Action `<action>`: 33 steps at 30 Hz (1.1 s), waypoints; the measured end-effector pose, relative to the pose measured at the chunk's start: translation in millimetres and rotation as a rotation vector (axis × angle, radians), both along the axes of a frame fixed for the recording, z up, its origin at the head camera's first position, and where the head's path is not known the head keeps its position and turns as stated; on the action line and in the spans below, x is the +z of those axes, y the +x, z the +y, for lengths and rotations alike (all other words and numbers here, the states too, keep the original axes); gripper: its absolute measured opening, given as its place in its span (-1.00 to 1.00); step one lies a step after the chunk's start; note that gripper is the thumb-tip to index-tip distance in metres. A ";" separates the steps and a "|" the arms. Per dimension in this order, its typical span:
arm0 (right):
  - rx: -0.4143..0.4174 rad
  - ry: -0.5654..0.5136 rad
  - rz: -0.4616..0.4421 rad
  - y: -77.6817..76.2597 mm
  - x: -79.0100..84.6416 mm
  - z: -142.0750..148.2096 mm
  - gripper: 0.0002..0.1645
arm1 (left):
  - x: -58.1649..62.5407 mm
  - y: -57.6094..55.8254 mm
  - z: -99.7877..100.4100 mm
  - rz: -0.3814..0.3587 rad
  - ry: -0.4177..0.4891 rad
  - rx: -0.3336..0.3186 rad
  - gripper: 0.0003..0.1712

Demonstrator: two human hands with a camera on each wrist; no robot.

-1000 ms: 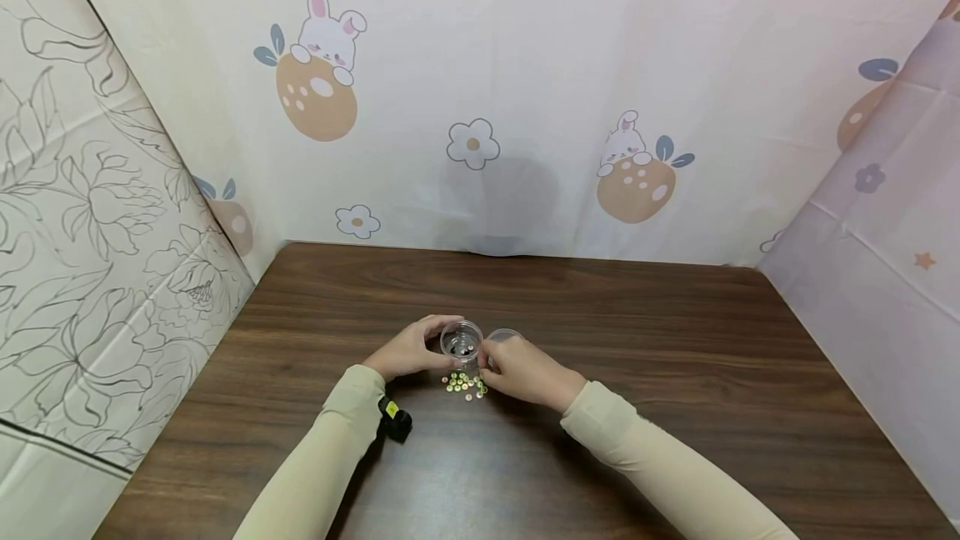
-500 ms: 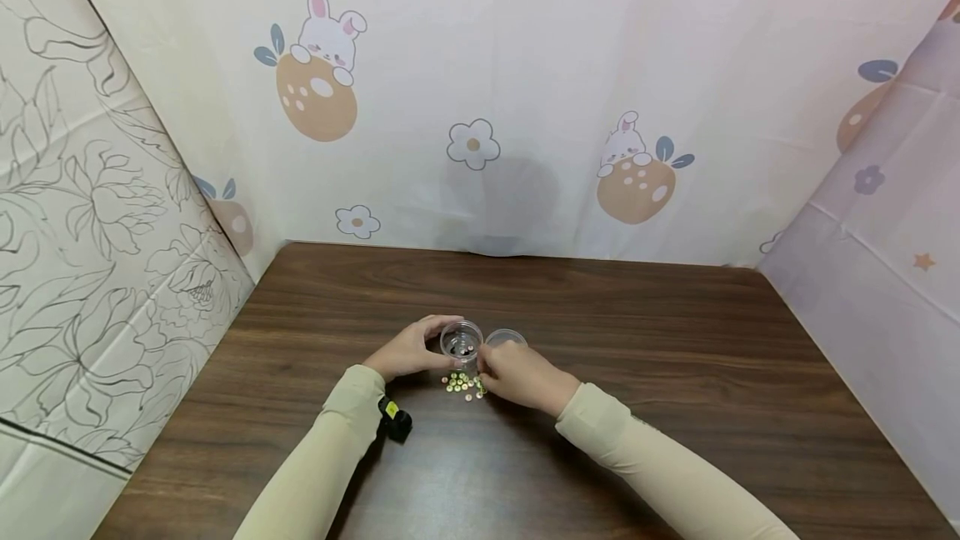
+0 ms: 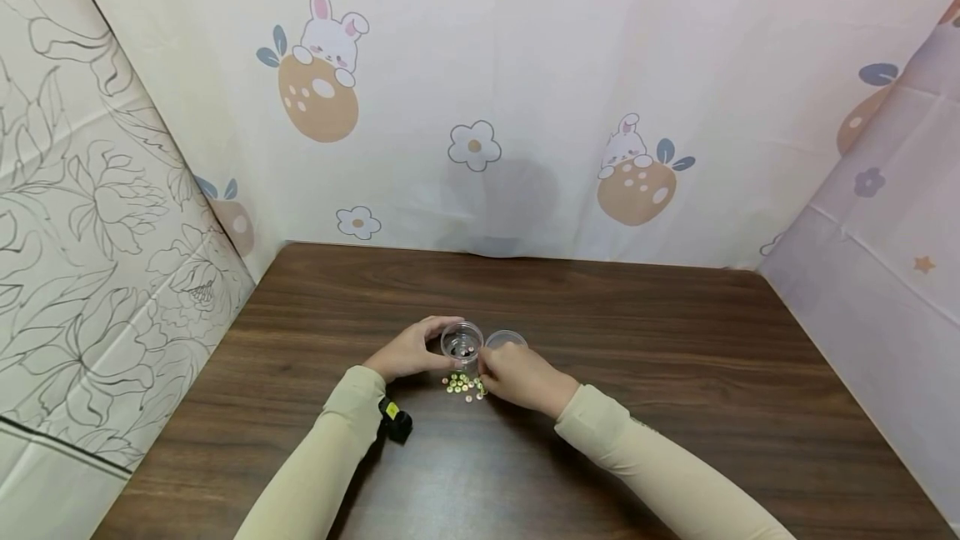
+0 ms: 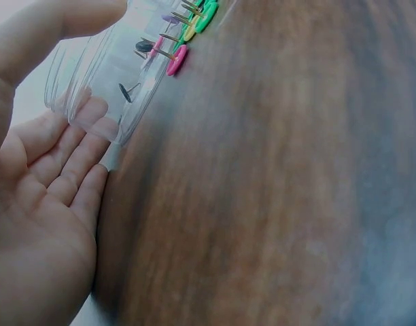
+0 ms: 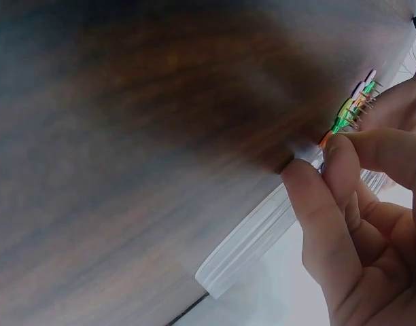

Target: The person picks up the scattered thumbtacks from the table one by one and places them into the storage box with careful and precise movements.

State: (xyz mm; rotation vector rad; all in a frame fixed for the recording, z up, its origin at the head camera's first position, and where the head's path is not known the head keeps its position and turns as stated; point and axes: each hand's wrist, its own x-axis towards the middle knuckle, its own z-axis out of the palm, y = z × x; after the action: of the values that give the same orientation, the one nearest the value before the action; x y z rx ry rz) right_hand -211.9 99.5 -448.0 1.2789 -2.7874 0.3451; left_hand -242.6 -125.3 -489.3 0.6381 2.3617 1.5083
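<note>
My left hand holds a small clear plastic cup from its left side, thumb and fingers around the wall. A few thumbtacks show in the cup, including a black one. Just in front of it on the table lie several loose thumbtacks with coloured heads, points up in the wrist views. My right hand is at the right edge of this group. Its fingertips come together low at the table around a thumbtack mostly hidden by them. An orange head peeks out beside the fingertips.
A clear round lid lies on the table right of the cup, partly behind my right hand. The wooden table reaches back to a printed curtain. A black strap mount sits at my left wrist.
Over the last second my right hand has shifted slightly left and toward the loose thumbtacks, uncovering more of the lid. My left hand and the cup have stayed in place.
</note>
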 end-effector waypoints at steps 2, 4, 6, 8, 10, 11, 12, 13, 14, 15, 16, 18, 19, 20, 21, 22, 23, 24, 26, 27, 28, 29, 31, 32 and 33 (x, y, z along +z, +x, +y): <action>-0.001 -0.003 0.007 -0.2 -0.5 0.1 -0.90 | 0.3 -0.2 0.0 -0.002 0.001 0.001 -0.18; -0.004 -0.004 0.010 -0.4 -0.8 0.1 -0.89 | 0.4 -0.4 0.0 -0.007 0.005 -0.001 -0.18; -0.007 -0.008 0.009 -0.7 -1.0 0.2 -0.89 | 0.2 -0.6 0.0 -0.009 0.010 -0.003 -0.19; -0.010 -0.014 0.008 -1.1 -1.3 0.5 -0.87 | -0.1 -0.8 0.0 -0.009 0.013 -0.004 -0.20; -0.014 -0.023 0.000 -1.7 -1.8 1.0 -0.86 | -0.2 -1.1 0.0 -0.006 0.013 -0.006 -0.20; -0.015 -0.026 -0.005 -2.1 -2.3 1.3 -0.86 | -0.3 -1.2 0.0 -0.006 0.014 -0.008 -0.20; -0.016 -0.029 -0.010 -2.4 -2.6 1.7 -0.86 | 0.1 -1.1 0.0 -0.007 0.013 -0.011 -0.19; -0.014 -0.034 -0.014 -2.8 -2.9 2.1 -0.87 | 0.9 -1.2 0.2 -0.011 0.007 -0.013 -0.18; -0.008 -0.041 -0.017 -3.3 -3.2 2.6 -0.88 | 5.3 0.9 0.6 -0.012 0.005 -0.018 -0.18; -0.002 -0.048 -0.024 -3.6 -3.3 3.0 -0.89 | 10.2 3.3 0.9 -0.014 0.003 -0.024 -0.17; 0.005 -0.056 -0.027 -3.9 -3.2 3.5 -0.89 | 10.6 3.6 0.9 -0.012 0.003 -0.025 -0.17; 0.017 -0.076 -0.034 -4.4 -2.6 4.2 -0.90 | 9.6 3.0 0.8 -0.015 -0.001 -0.030 -0.15; 0.022 -0.085 -0.040 -4.4 -2.0 4.6 -0.91 | 9.2 2.8 0.8 -0.015 -0.001 -0.030 -0.15; 0.025 -0.094 -0.047 -4.5 -1.4 5.0 -0.91 | 8.5 3.0 0.7 -0.012 0.005 -0.028 -0.15; 0.025 -0.099 -0.056 -4.7 -0.7 5.3 -0.91 | 4.2 0.9 0.2 -0.013 0.008 -0.025 -0.15; 0.022 -0.104 -0.062 -4.9 -0.2 5.6 -0.91 | -0.6 -1.4 -0.1 -0.015 0.014 -0.020 -0.16; 0.018 -0.107 -0.070 -5.2 0.2 5.7 -0.92 | -0.5 -1.5 -0.1 -0.022 0.015 -0.020 -0.16; 0.014 -0.106 -0.077 -5.5 0.9 5.9 -0.92 | 0.3 -0.8 0.0 -0.023 0.019 -0.017 -0.17; 0.002 -0.106 -0.092 -6.1 1.9 6.3 -0.93 | 1.7 0.1 0.2 -0.026 0.021 -0.012 -0.17; -0.004 -0.107 -0.098 -6.2 2.4 6.4 -0.93 | 2.2 0.4 0.3 -0.029 0.021 -0.010 -0.17; -0.009 -0.110 -0.105 -6.3 2.8 6.7 -0.94 | 2.6 0.7 0.3 -0.030 0.020 -0.010 -0.17; -0.014 -0.114 -0.110 -6.4 3.7 6.8 -0.94 | 2.9 0.9 0.5 -0.030 0.016 -0.008 -0.17; -0.021 -0.127 -0.120 -6.3 5.5 7.2 -0.94 | 2.8 0.9 0.7 -0.031 0.011 -0.007 -0.16; -0.023 -0.134 -0.124 -6.3 6.6 7.3 -0.95 | 2.7 0.9 0.9 -0.032 0.008 -0.007 -0.17; -0.025 -0.142 -0.126 -6.3 7.5 7.4 -0.95 | 2.5 0.9 1.0 -0.032 0.005 -0.007 -0.16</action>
State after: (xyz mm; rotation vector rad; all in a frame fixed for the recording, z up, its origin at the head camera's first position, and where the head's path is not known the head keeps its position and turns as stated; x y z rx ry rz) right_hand -218.2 106.9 -440.6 1.2305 -2.8173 0.6301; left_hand -241.7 -124.4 -486.9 0.6188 2.3301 1.5111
